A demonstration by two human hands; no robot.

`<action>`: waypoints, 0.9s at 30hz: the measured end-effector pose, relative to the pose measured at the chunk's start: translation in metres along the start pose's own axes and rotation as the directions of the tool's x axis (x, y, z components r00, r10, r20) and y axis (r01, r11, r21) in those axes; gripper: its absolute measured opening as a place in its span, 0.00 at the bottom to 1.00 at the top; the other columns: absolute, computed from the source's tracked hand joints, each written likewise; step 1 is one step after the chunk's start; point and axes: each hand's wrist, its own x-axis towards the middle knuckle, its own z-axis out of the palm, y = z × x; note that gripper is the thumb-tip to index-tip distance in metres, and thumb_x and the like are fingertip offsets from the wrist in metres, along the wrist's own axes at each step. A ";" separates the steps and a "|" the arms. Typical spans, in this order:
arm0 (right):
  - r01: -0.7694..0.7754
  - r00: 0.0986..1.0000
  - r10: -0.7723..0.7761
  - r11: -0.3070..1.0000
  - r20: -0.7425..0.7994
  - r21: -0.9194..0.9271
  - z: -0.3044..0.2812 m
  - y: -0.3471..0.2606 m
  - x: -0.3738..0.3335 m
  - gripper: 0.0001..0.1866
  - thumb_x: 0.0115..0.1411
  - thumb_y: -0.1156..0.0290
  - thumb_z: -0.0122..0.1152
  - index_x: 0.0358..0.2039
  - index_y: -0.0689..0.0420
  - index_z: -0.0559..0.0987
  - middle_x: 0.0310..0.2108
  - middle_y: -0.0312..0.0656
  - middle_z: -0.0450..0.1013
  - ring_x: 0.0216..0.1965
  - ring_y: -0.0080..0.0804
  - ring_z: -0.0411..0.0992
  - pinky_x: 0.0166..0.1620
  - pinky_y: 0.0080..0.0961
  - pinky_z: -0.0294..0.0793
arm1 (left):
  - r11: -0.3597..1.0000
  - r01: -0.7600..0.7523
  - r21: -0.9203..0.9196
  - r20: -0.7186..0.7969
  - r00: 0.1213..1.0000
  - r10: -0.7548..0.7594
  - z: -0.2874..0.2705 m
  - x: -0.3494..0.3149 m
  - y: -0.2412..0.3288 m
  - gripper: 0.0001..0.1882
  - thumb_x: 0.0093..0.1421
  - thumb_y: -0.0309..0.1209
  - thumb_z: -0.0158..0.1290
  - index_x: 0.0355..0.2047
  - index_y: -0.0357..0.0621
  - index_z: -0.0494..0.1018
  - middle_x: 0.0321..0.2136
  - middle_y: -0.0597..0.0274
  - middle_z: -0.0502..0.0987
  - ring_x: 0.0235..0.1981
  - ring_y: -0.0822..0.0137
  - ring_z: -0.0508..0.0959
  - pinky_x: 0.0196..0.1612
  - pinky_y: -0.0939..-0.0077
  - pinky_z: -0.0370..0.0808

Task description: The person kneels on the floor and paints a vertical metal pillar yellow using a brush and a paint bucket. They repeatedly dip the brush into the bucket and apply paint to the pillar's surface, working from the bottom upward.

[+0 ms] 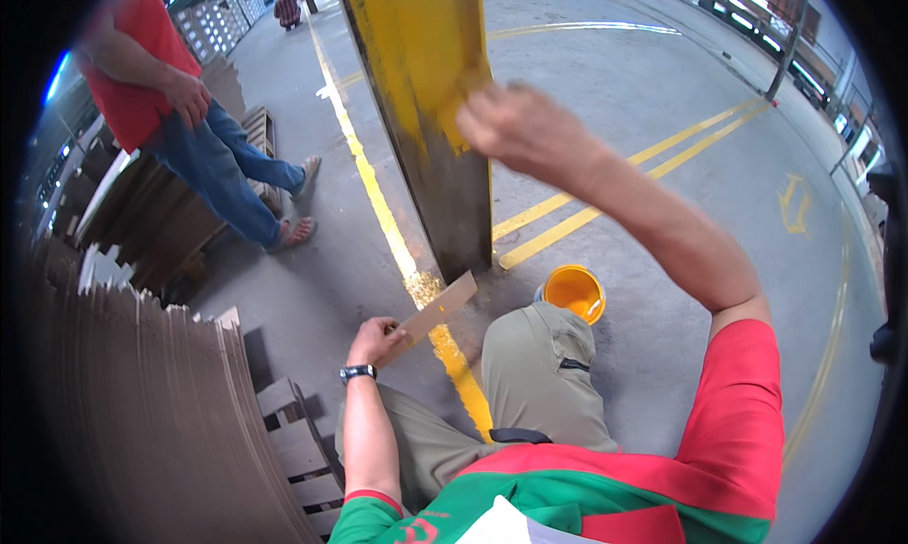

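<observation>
Grey floor (pixel 662 99), yellow arrow marking (pixel 793 203), orange paint bucket (pixel 574 291).

Bright, even daylight over the concrete floor (pixel 662 118); strongest at the top right, where the open side of the hall washes out pale. Shadows soft and short: a faint dark patch at the foot of the yellow post (pixel 426 99), another beneath the orange paint bucket (pixel 573 291). Mild sheen on the post's fresh paint. Right hand (pixel 520 128) smeared by motion blur; left hand (pixel 374 341) sharp. Person in red shirt (pixel 142 71) at top left is soft. Heavy fisheye bending: floor lines curve, black vignette rings the frame, cardboard stack (pixel 142 402) at left falls dim.
</observation>
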 end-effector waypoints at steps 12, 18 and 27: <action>0.038 0.996 -0.041 0.998 0.079 0.041 0.037 -0.035 -0.028 0.06 0.55 0.76 0.61 0.34 0.58 0.75 0.32 0.42 0.72 0.37 0.37 0.78 0.38 0.33 0.81 | 0.999 -0.018 -0.038 -0.022 1.000 0.018 -0.006 -0.006 0.005 0.15 0.59 0.36 0.62 0.43 0.38 0.82 0.31 0.50 0.85 0.32 0.58 0.83 0.41 0.64 0.78; -0.183 0.982 0.151 0.913 0.114 0.365 0.051 -0.071 -0.079 0.03 0.55 0.76 0.63 0.30 0.56 0.77 0.30 0.42 0.75 0.35 0.42 0.79 0.37 0.37 0.82 | 0.999 -0.037 -0.031 0.002 0.999 0.037 -0.006 -0.005 0.009 0.14 0.61 0.34 0.62 0.42 0.37 0.81 0.28 0.57 0.83 0.29 0.67 0.79 0.39 0.67 0.77; -0.860 0.464 0.559 0.098 0.687 0.501 0.072 -0.082 -0.261 0.13 0.63 0.67 0.66 0.43 0.63 0.84 0.34 0.49 0.84 0.35 0.36 0.83 0.41 0.29 0.80 | 0.998 0.064 0.018 0.082 0.994 -0.066 -0.001 -0.001 0.006 0.13 0.63 0.32 0.60 0.43 0.35 0.81 0.27 0.63 0.81 0.29 0.73 0.76 0.36 0.72 0.74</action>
